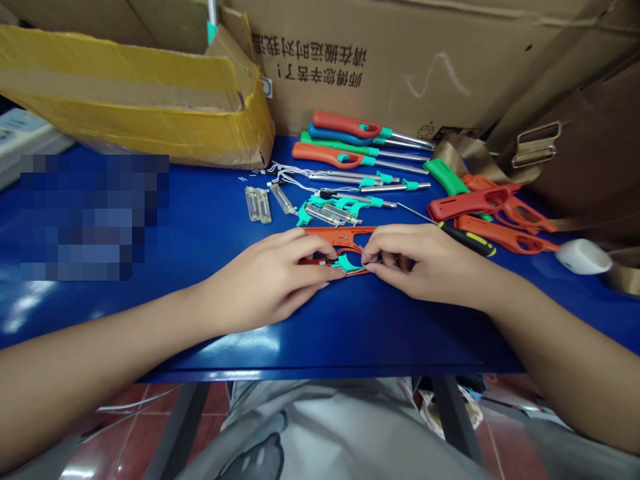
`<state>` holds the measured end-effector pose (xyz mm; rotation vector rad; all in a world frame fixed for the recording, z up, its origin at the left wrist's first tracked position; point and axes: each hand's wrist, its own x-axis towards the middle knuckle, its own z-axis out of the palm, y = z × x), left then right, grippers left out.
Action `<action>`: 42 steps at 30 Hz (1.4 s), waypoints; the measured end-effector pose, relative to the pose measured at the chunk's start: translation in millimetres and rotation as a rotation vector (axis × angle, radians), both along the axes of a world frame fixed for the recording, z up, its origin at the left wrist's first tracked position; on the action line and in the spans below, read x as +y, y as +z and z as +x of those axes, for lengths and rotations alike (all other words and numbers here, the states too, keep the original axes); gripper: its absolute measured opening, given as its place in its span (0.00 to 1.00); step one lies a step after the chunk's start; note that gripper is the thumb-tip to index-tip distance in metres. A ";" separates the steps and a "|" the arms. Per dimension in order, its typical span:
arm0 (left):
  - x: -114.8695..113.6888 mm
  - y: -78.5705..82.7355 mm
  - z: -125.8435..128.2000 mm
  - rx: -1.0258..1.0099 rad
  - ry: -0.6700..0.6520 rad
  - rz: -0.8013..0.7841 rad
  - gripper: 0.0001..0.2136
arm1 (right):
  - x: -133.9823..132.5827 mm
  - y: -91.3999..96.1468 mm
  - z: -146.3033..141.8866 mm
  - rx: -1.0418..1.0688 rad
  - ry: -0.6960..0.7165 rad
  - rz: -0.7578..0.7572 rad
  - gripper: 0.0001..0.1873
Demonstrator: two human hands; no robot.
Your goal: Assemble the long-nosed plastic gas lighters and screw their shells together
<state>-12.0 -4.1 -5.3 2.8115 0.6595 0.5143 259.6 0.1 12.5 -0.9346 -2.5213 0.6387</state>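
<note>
Orange shell (350, 251) lying on blue desk (320, 343), near front edge, teal trigger (349, 263) inside. Left hand (273, 280) at left end, thumb and fingers grasping shell. Right hand (425, 263) at right end, thumb and forefinger pinched together; cannot tell what, if anything, between. Just behind: second orange piece (323, 234). Farther back: clear tanks (258, 204), metal rods (345, 179) with white wires (290, 171), then four lighters (343, 123) side by side. To the right: screwdriver (470, 239), heap of red, green and orange shells (473, 201). Back left: yellow-taped carton (200, 133).
</note>
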 end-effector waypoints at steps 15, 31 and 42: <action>0.9 -1.7 -0.2 -0.033 0.012 0.011 0.12 | -2.1 10.2 6.0 -0.009 0.067 -0.074 0.08; 3.3 -3.1 -1.4 -0.061 -0.008 0.058 0.11 | -0.2 6.1 9.0 0.037 0.059 -0.099 0.07; 7.1 -1.8 -3.1 -0.114 0.009 -0.028 0.09 | -4.5 6.5 5.7 -0.077 0.047 -0.014 0.09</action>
